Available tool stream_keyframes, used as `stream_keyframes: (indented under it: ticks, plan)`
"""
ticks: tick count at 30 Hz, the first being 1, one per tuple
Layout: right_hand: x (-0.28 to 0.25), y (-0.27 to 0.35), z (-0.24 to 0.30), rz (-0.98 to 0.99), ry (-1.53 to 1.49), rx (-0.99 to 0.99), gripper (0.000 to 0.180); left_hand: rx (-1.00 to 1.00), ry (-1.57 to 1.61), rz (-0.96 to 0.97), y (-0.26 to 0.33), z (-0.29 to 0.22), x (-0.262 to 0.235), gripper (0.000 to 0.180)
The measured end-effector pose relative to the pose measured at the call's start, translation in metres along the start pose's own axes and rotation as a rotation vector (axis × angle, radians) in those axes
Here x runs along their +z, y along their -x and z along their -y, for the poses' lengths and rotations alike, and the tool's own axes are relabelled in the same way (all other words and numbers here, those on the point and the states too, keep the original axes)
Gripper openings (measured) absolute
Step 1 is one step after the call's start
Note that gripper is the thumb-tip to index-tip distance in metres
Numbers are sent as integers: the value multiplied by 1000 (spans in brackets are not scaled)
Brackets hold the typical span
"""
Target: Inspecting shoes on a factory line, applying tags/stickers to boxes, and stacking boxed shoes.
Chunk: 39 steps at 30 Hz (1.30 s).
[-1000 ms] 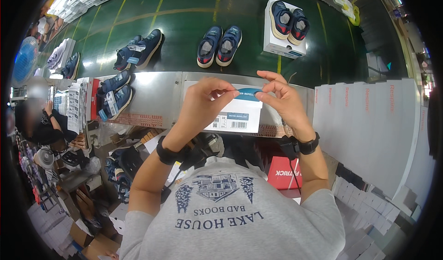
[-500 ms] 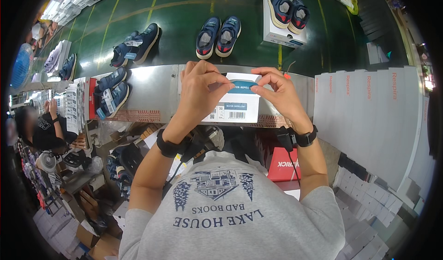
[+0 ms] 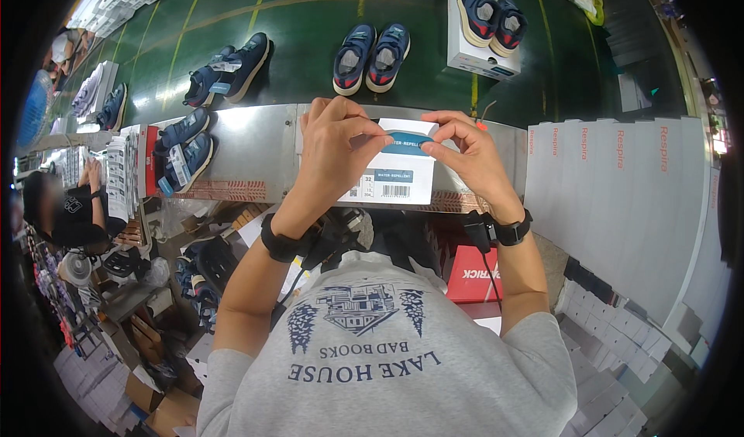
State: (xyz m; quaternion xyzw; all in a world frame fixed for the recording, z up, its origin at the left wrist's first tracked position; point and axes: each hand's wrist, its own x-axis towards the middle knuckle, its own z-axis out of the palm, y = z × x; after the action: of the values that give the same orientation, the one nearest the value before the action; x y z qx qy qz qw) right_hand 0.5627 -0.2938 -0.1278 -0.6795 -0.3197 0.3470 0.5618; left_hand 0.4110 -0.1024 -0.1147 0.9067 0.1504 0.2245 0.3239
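Note:
A white shoebox [image 3: 407,190] with printed labels on its end stands on the metal ledge in front of me. Over its upper part a narrow blue strip label [image 3: 407,143] is stretched between my two hands. My left hand [image 3: 335,139] pinches one end between thumb and fingertips. The other end is pinched by my right hand [image 3: 457,142], its outer fingers bent above. Whether the strip is stuck to the box anywhere cannot be made out.
Beyond the ledge [image 3: 256,139], a green surface [image 3: 302,30] carries a pair of navy sneakers [image 3: 370,59] and another pair on a white box [image 3: 484,57]. More tagged navy sneakers [image 3: 186,154] are at left, near a co-worker [image 3: 74,212]. Tall grey-white boxes [image 3: 604,204] stand at right.
Both hands keep their pinch on the strip label, with barely any movement. The whole view has shifted slightly, and the shoes beyond the ledge appear a little farther right.

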Motion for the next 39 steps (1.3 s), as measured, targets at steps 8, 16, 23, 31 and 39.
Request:
stream_keyframes:
  ticks: [8,16,23,31,39]
  plan:
    - [-2,-2,0,-7,28,-22,12,-10,-7,15,-1,-1,1,12]
    - [11,-3,-7,-90,178,-214,19,46,-46,-22,-3,3,2,20]
    - [12,-8,-31,-136,-8,115,42,-26,67,121,-3,16,-4,29]
    - [86,19,21,17,1002,-348,88,-150,411,94,-2,27,0,35]
    - [65,2,35,39,1021,-437,97,-310,743,113,-3,25,-18,25]
